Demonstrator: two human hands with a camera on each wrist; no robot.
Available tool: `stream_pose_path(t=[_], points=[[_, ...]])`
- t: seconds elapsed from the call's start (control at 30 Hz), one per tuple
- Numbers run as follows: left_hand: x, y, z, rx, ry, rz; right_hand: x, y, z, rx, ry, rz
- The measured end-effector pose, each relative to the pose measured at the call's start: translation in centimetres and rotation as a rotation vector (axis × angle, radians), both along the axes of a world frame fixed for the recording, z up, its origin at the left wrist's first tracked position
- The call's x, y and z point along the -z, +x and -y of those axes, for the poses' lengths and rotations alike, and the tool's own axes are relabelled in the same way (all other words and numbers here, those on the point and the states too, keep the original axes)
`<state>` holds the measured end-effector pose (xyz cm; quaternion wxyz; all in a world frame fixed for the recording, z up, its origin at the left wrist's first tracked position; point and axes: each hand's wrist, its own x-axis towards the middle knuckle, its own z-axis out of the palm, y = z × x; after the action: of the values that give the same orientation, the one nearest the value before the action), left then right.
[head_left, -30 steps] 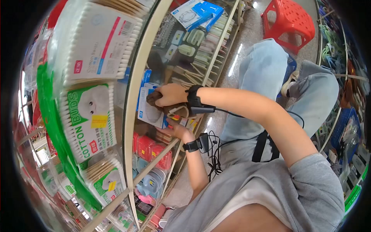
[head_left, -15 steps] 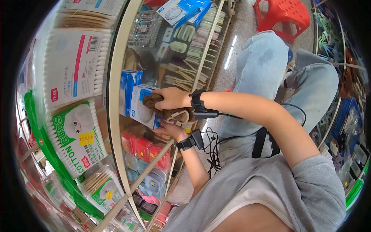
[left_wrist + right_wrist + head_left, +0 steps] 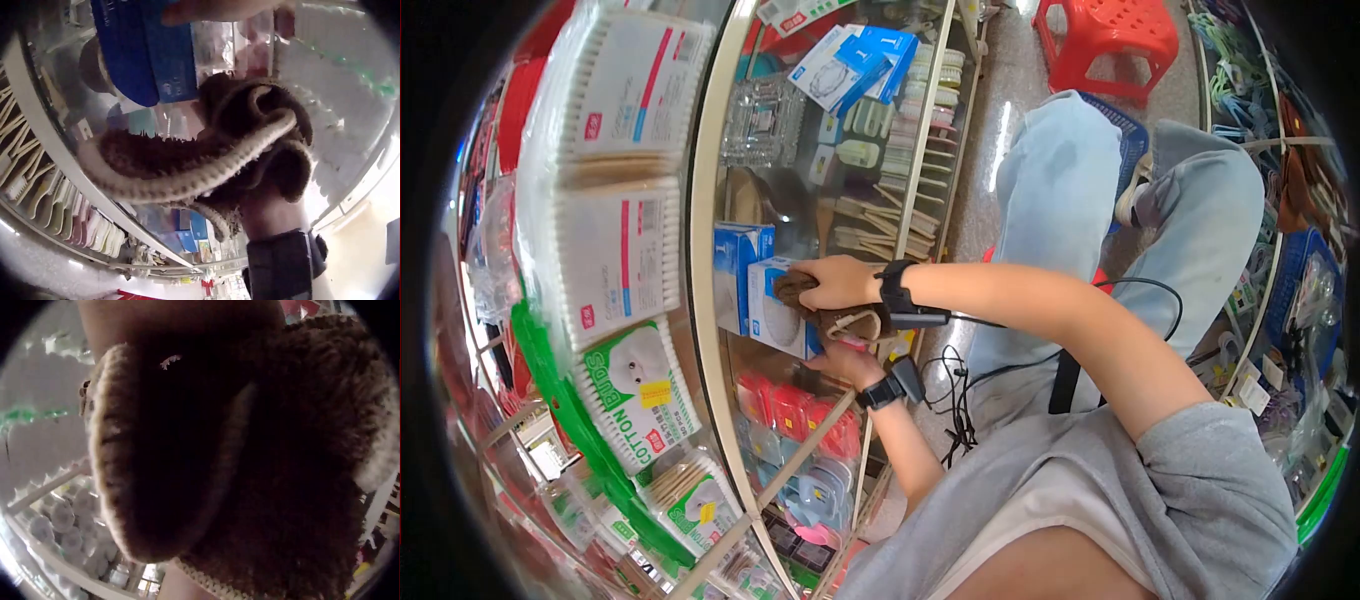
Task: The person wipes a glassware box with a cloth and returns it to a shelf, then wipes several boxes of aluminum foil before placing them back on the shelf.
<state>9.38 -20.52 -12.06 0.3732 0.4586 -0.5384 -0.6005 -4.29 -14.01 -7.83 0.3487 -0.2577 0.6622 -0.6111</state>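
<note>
Cloth (image 3: 281, 487) bunched in the right hand (image 3: 840, 283), fingers curled round it, right at the face of a box (image 3: 776, 312)! The left hand (image 3: 850, 366) touches that box, grip impossible to tell, over the shelf (image 3: 922, 130); beyond, a red stool (image 3: 1105, 45).

The cloth (image 3: 156, 156) is brown, edged cream; the box (image 3: 776, 312) blue-and-white.
</note>
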Motion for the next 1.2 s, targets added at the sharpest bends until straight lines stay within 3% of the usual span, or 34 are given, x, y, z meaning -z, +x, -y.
stream_pose_path(t=[0.1,0.13,0.23,0.27,0.4,0.5,0.6,0.7,0.73,0.87,1.03,1.07,1.2], points=[[-2.5,-0.3,-1.8,-0.079,-0.081,0.248,-1.1,-2.2,-2.5,0.064,-0.063,0.101],[-5.0,-1.2,-5.1,0.008,-0.174,0.127,-1.6,-3.2,-3.5,0.113,-0.099,0.134],[-6.4,-3.3,-7.3,0.167,-0.518,0.41,-1.1,-7.1,-5.6,0.34,-0.257,0.142],[-7.2,-4.7,-8.2,0.147,-0.557,0.339,-0.6,-9.1,-6.1,0.395,-0.286,0.101],[-7.4,-9.9,-6.3,0.718,-0.282,0.134,-2.2,-15.4,-10.5,0.621,-0.176,0.035],[-6.8,-16.4,-6.1,0.802,-0.144,0.143,-0.4,-19.3,-12.1,0.758,-0.05,-0.064],[-4.5,-22.7,-4.9,0.779,-0.01,0.103,1.9,-20.8,-12.8,0.766,-0.065,-0.098],[-1.7,-28.0,-3.8,0.749,-0.078,0.204,2.6,-20.8,-12.8,0.651,-0.029,-0.043],[-0.6,-29.4,-3.7,0.717,-0.112,0.122,2.8,-20.8,-12.7,0.645,-0.05,-0.107],[1.6,-32.8,-1.1,0.656,0.367,-0.01,5.5,-22.3,-11.2,0.594,-0.229,0.092],[-1.7,-32.1,-2.6,0.701,0.35,-0.032,1.9,-21.5,-12.9,0.586,-0.233,0.329],[-2.8,-31.6,-3.5,0.7,0.366,-0.064,1.4,-21.1,-12.9,0.661,-0.301,0.351],[-4.7,-29.9,-4.9,0.697,0.38,-0.158,-0.2,-20.0,-14.4,0.634,-0.413,0.394]])
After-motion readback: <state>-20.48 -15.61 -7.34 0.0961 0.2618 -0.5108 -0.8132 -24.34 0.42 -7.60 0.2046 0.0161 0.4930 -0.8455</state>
